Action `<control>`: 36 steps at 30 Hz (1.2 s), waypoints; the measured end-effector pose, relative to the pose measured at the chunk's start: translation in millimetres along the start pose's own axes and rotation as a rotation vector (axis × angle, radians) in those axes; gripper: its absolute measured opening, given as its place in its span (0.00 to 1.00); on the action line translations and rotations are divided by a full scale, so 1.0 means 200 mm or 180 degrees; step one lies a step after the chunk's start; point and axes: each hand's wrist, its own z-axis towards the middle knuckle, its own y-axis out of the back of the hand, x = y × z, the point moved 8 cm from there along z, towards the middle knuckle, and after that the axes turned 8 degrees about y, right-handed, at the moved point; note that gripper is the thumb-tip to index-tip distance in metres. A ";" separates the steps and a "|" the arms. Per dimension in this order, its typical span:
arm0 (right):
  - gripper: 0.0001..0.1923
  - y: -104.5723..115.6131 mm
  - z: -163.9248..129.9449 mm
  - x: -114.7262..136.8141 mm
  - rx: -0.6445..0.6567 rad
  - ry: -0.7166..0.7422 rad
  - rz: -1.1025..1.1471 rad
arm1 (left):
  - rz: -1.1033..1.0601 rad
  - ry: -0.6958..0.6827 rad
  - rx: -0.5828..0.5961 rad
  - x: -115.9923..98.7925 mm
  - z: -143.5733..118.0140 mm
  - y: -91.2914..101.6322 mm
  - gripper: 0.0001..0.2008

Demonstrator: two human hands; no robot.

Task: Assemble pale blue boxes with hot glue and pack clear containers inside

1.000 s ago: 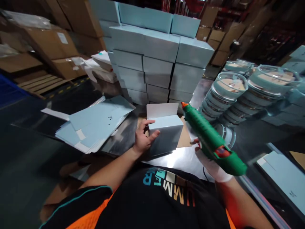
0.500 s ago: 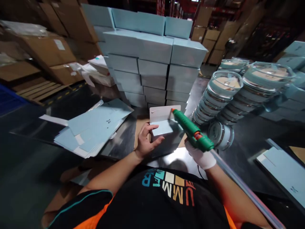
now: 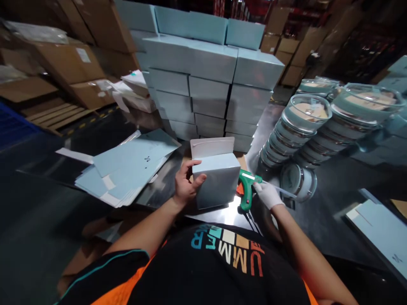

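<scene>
Both hands are occupied. Left hand point(image 3: 186, 184), bare, grips the left side of a pale blue carton point(image 3: 216, 180) on the steel table point(image 3: 165, 184), white flap raised. Right hand point(image 3: 268, 194), white-gloved, closes round the rear of a green glue gun point(image 3: 246, 191) resting just right of the carton; its nozzle is hidden. Stacked blue cartons point(image 3: 210, 80) stand behind.
</scene>
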 end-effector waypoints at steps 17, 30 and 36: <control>0.28 -0.06 -0.03 0.58 -0.0167 0.1627 0.1588 | 0.0043 -0.0467 0.0966 0.04 -0.02 -0.11 0.32; 0.15 -0.08 -0.22 0.59 0.0455 0.2760 0.1091 | 0.0231 -0.1026 0.2385 -0.18 0.04 -0.16 0.15; 0.14 -0.07 -0.22 0.60 0.0532 0.2841 0.0980 | 0.0203 -0.1220 0.2627 -0.25 0.01 -0.18 0.10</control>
